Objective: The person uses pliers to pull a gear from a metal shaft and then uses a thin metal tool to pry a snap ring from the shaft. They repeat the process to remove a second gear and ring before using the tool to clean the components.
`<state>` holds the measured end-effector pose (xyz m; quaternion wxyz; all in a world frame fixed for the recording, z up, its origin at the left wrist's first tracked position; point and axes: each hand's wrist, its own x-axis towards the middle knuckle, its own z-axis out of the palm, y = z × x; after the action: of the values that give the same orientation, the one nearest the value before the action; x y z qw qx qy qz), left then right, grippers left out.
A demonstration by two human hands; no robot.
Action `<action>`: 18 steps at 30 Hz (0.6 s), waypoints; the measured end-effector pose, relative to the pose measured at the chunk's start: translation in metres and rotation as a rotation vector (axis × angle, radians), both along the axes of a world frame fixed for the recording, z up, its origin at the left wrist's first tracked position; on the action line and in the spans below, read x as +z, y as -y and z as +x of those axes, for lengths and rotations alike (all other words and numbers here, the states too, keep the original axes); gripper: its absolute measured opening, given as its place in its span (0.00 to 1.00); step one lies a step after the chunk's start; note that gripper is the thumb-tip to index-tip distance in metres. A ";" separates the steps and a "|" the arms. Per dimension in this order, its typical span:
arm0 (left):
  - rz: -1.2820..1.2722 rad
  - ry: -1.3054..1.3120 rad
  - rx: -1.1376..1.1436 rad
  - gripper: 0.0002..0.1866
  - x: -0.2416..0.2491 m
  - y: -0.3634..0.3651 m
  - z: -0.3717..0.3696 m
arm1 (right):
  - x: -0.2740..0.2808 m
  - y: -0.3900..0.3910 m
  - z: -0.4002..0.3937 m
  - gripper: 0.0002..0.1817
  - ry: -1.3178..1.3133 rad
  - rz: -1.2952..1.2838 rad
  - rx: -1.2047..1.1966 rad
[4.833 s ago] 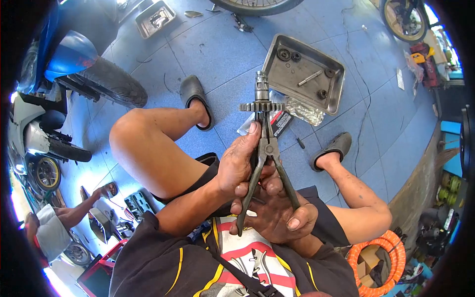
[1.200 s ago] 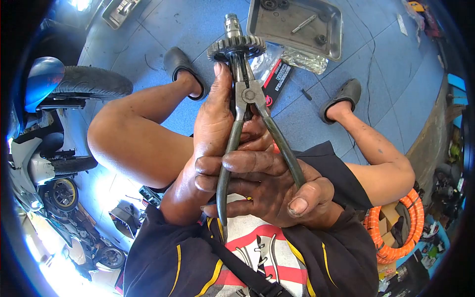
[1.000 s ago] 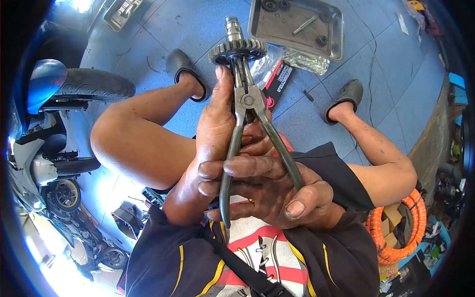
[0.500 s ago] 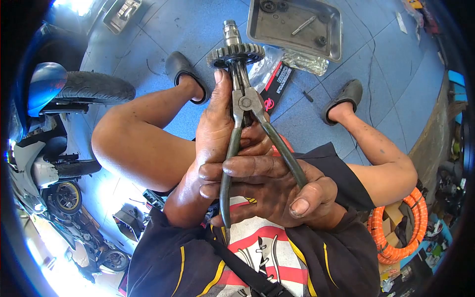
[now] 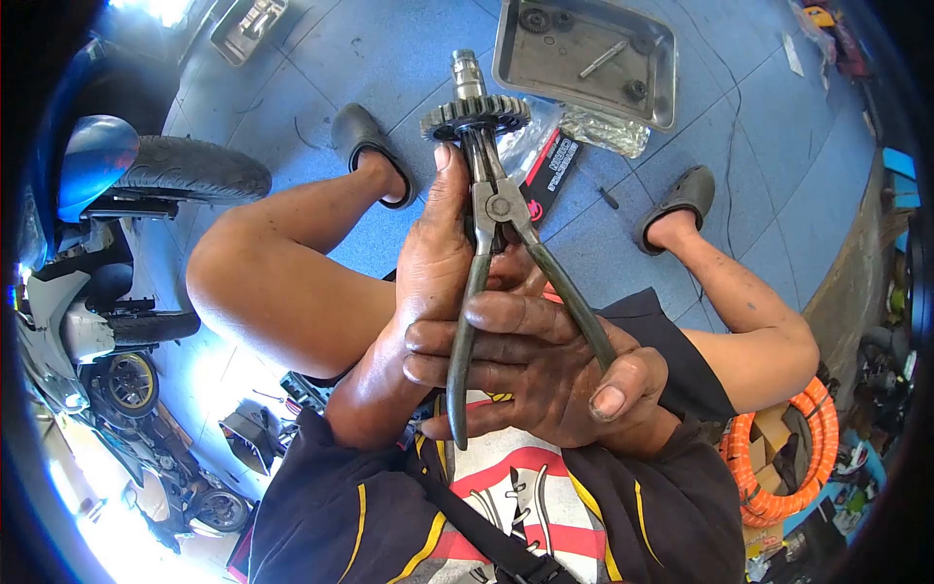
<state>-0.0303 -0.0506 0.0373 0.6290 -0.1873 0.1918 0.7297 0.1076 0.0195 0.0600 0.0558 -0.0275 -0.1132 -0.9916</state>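
My left hand (image 5: 433, 258) is wrapped round a metal shaft (image 5: 468, 73) that carries a toothed gear (image 5: 475, 117). Its thumb lies along the shaft just below the gear. In my right hand (image 5: 545, 365) are pliers (image 5: 499, 206) with dark handles, spread apart in a V; the fingers pass around one handle and the thumb is by the other. The plier tips touch the shaft directly under the gear. The lower part of the shaft is hidden behind the pliers and hands.
A metal tray (image 5: 584, 92) with gears and a small rod lies on the blue tiled floor beyond the hands. Near it are a black and red box (image 5: 555, 170) and clear plastic. Motorcycle wheels (image 5: 199, 170) stand at left, an orange coil (image 5: 827, 443) at right.
The gear, shaft, pliers and both hands have shifted slightly right and down in view. The hold on the pliers and shaft looks the same.
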 end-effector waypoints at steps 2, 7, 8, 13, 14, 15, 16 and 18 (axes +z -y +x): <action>-0.109 -0.003 0.018 0.30 0.007 -0.001 0.000 | 0.000 0.001 0.000 0.51 0.000 -0.046 -0.004; -0.025 0.007 0.009 0.30 0.005 0.002 0.000 | 0.000 0.002 0.001 0.52 0.012 -0.069 0.005; 0.010 0.024 0.024 0.30 0.004 0.002 0.001 | 0.000 0.001 0.001 0.52 0.002 -0.066 0.002; -0.029 -0.035 0.016 0.29 0.001 0.002 0.000 | 0.001 -0.001 0.001 0.53 0.005 -0.082 0.010; -0.022 0.003 0.013 0.28 0.002 0.003 -0.001 | 0.002 -0.002 0.001 0.54 0.008 -0.085 0.013; -0.021 0.001 0.013 0.28 0.003 0.002 0.000 | 0.002 -0.004 0.002 0.54 0.006 -0.084 0.013; -0.061 0.003 0.035 0.28 0.004 0.000 0.001 | 0.003 -0.006 0.002 0.54 0.014 -0.077 0.028; -0.100 0.004 0.055 0.28 0.005 0.000 0.001 | 0.004 -0.009 0.002 0.54 0.020 -0.070 0.043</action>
<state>-0.0297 -0.0503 0.0420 0.5988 -0.2252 0.2215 0.7359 0.1098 0.0289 0.0643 0.0748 -0.0173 -0.1489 -0.9859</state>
